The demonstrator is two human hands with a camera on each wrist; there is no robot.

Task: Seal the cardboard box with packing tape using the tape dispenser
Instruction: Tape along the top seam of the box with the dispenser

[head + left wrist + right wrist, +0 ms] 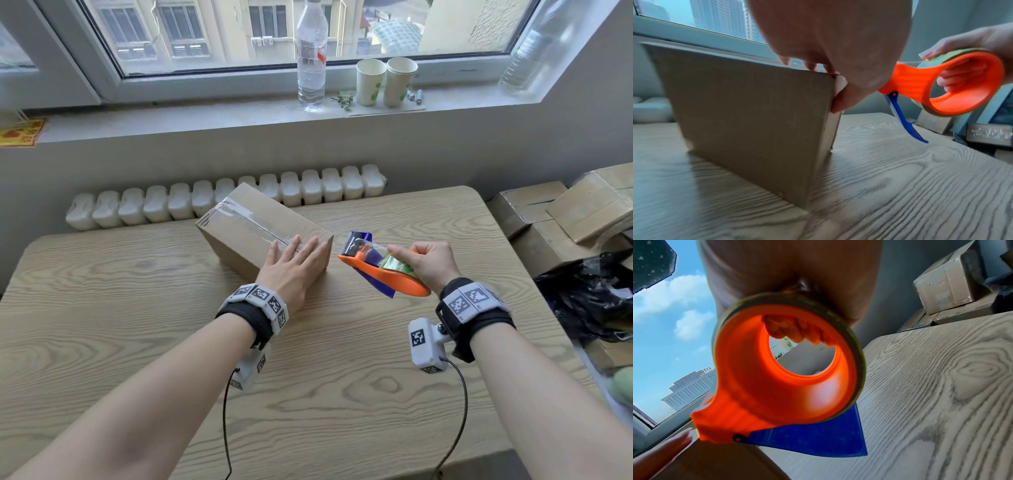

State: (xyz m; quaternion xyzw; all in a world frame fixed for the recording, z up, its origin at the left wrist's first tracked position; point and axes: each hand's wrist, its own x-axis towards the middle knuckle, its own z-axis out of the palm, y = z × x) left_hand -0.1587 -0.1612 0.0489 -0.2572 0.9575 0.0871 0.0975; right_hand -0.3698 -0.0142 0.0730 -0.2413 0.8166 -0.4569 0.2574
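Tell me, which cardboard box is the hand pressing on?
The cardboard box on the table, under the flat left hand. The other boxes sit stacked at the right, untouched.

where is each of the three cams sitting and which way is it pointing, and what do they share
Head: above, facing forward and down at the brown cardboard box on the wood-grain table; both forearms, left hand and right hand show.
Left wrist: low under the palm, facing the box side; the left hand lies flat on the box top, thumb at the end.
Right wrist: under the right hand, looking up along the orange and blue tape dispenser; fingers curl through its ring.
Shared: all three views show the dispenser and table.
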